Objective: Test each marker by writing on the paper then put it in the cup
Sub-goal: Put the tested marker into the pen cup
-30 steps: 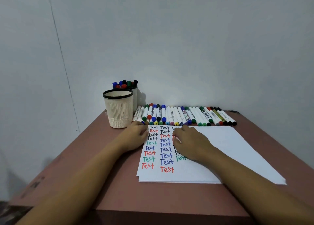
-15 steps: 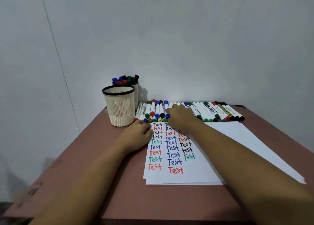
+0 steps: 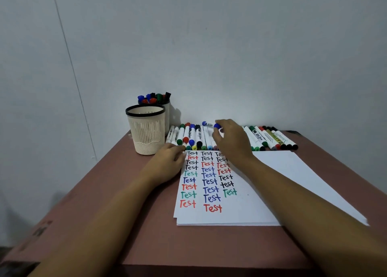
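My right hand (image 3: 230, 141) hovers over the row of markers (image 3: 270, 138) at the table's back edge and pinches a blue-capped marker (image 3: 209, 124), lifted slightly above the row. My left hand (image 3: 167, 163) rests flat on the top left corner of the paper (image 3: 293, 178), holding nothing. The white sheet carries three columns of the word "Test" in black, red, blue and green. An empty cream cup (image 3: 146, 130) with a black rim stands left of the markers. Behind it a second cup (image 3: 161, 107) holds several markers.
The stack of paper lies on a reddish-brown table (image 3: 125, 214) pushed against a grey wall. The right half of the paper is blank. The table's left edge drops off near the cups.
My right hand left the paper, reached back to the marker row and picked up a blue-capped marker. My left hand stayed on the paper's corner. The camera tilted a little.
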Motion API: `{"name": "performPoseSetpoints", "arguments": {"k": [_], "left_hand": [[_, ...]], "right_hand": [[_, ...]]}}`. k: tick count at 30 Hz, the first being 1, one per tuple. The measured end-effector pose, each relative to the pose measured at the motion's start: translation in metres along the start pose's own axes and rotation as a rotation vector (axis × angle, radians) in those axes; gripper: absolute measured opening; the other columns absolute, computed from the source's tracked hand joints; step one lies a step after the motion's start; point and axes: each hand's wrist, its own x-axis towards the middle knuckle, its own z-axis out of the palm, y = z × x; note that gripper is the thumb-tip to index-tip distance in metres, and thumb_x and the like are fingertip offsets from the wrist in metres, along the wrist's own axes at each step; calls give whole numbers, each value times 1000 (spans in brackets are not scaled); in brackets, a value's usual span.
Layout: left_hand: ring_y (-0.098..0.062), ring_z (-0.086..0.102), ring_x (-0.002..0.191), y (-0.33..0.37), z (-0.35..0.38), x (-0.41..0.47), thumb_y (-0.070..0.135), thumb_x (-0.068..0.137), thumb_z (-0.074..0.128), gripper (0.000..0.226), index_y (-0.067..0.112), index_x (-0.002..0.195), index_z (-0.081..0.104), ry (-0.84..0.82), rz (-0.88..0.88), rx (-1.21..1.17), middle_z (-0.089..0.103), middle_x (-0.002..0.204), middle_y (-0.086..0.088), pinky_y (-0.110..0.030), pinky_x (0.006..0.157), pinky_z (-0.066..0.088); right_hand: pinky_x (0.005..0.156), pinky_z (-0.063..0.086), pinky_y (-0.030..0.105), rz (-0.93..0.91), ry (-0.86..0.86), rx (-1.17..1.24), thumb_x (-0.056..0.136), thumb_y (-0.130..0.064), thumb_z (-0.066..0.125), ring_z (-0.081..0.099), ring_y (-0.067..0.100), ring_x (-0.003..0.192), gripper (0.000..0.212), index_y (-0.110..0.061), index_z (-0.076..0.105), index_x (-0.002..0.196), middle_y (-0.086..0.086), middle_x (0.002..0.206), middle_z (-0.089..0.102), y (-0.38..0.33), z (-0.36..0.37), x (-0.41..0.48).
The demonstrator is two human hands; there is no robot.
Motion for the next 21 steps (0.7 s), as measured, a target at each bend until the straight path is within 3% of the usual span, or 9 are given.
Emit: {"name": "performPoseSetpoints", "arguments": {"k": [2, 5, 8, 10, 12, 15, 18, 21], "left_hand": [[-17, 42, 121, 3, -1, -2, 26, 98, 43, 42, 13, 138, 44, 59, 26, -20, 43, 135, -7, -19, 96, 28], [-15, 40, 121, 11, -2, -6, 23, 97, 46, 45, 11, 140, 41, 129, 116, -28, 40, 137, -7, -13, 95, 24], [-11, 41, 114, 23, -3, -11, 24, 96, 49, 51, 10, 143, 35, 143, 218, -45, 38, 139, -5, -10, 92, 24], [-5, 39, 102, 30, -3, -13, 26, 96, 49, 51, 12, 142, 34, 105, 278, -33, 40, 134, -3, -8, 86, 25], [-2, 41, 89, 34, -2, -15, 24, 97, 46, 42, 11, 137, 42, 58, 320, -23, 48, 117, -1, -7, 79, 28], [-1, 41, 71, 38, -1, -16, 21, 99, 42, 30, 10, 126, 48, 23, 322, -15, 43, 90, 9, -6, 68, 33], [-2, 39, 68, 41, 1, -15, 22, 99, 38, 24, 9, 118, 47, 36, 290, -42, 37, 81, 14, -9, 65, 33], [-3, 38, 69, 45, 4, -14, 23, 100, 35, 24, 9, 118, 44, 16, 286, -50, 37, 79, 14, -11, 63, 32]], "right_hand": [[69, 43, 22, 98, 83, 196, 95, -14, 50, 59, 19, 84, 24, -4, 63, 112, 8, 98, 65, -7, -17, -10], [49, 37, 14, 229, 58, 440, 94, -10, 49, 47, 13, 57, 15, -9, 64, 95, 2, 71, 58, -18, -43, -28], [63, 51, 37, 284, 5, 577, 93, -10, 48, 57, 29, 70, 21, -19, 61, 81, 13, 77, 62, -24, -59, -46], [71, 53, 44, 317, -13, 626, 94, -9, 47, 62, 27, 76, 26, -23, 59, 76, 11, 78, 65, -27, -62, -58], [67, 52, 38, 377, -11, 700, 95, -8, 46, 62, 17, 73, 27, -23, 60, 77, 3, 76, 64, -27, -59, -66], [60, 50, 25, 478, -11, 859, 96, -12, 48, 60, 11, 70, 21, -19, 62, 83, -1, 75, 62, -27, -55, -67], [56, 44, 22, 540, -74, 988, 93, -25, 59, 54, 7, 60, 14, -13, 63, 87, -3, 68, 58, -26, -53, -63], [52, 40, 21, 553, -195, 1060, 90, -25, 63, 50, 6, 53, 18, -10, 61, 81, 0, 64, 54, -27, -47, -64]]}}
